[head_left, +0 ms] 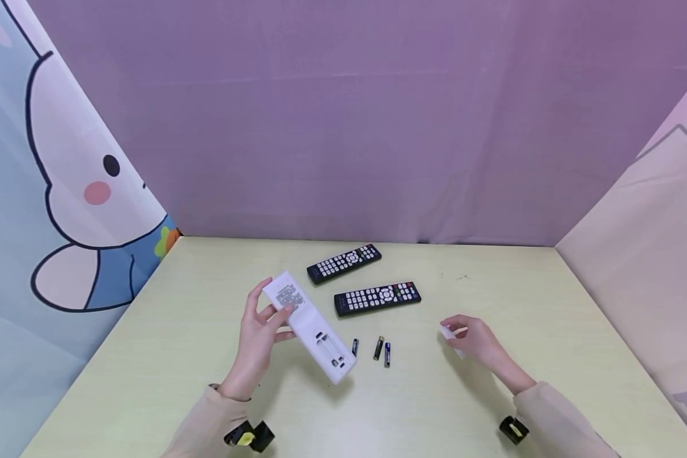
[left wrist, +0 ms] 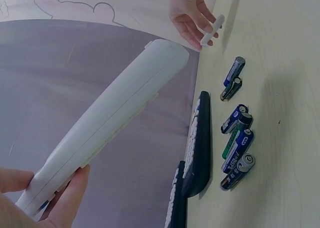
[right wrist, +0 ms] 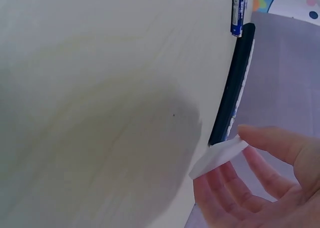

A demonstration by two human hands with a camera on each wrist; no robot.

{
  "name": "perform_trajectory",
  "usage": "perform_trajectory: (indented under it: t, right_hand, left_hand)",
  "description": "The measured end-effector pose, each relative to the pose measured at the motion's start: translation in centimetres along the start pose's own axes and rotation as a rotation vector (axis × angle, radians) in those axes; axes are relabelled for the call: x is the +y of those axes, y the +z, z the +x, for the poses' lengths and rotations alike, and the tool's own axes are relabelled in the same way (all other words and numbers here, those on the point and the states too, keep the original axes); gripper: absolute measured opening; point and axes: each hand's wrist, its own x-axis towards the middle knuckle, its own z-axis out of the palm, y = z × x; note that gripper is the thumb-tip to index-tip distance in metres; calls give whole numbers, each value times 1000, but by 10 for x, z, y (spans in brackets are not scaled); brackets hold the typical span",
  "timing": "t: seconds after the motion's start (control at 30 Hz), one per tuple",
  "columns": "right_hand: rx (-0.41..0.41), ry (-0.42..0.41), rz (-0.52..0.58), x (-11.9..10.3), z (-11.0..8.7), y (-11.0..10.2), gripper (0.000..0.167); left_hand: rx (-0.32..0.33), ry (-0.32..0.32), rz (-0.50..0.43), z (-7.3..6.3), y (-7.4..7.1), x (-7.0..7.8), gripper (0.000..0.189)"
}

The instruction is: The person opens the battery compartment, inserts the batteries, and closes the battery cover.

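A purple cloth (head_left: 343, 146) fills the background, with a cartoon-printed cloth (head_left: 11, 222) on the left. In front is a pale table (head_left: 149, 356). Two hands reach over it from beige sleeves.

Raised above the table, left of centre, is a white remote (head_left: 311, 329), tilted with its back toward the head camera and its battery bay (head_left: 330, 350) uncovered. The left hand (head_left: 259, 338) grips it near its upper end, thumb on the back, fingers around the other side. The right hand (head_left: 474, 338), well apart from it, pinches a small white cover (right wrist: 218, 158) between thumb and fingers.

Beyond the white remote, two black remotes lie buttons up, roughly parallel and a little apart: a far one (head_left: 344, 263) and a near one (head_left: 378, 299).

Smallest are the loose batteries (left wrist: 238, 150), lying on the table nearer the person than the black remotes. The white remote blocks part of the head view, but the left wrist view appears to show six.
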Motion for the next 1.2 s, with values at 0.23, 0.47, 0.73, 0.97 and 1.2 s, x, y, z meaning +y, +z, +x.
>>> perform_trajectory:
  t: [0.23,0.47,0.73,0.97,1.2]
  right_hand:
    - [-18,29,-27,4,2,3,32]
    - [-50,48,-49,2,1,4,30]
    - [-57,29,-105,4,1,6,29]
    - [-47,9,-138,5,1,7,30]
    - [-46,15,-164,5,2,8,31]
  left_hand:
    - [-1,0,-9,0,0,-1,59]
    - [-3,-7,-14,1,0,-2,59]
    - [-5,-12,-30,1,1,-3,60]
    - [-5,-13,-45,1,1,-4,60]
    - [2,-17,-49,0,1,-5,60]
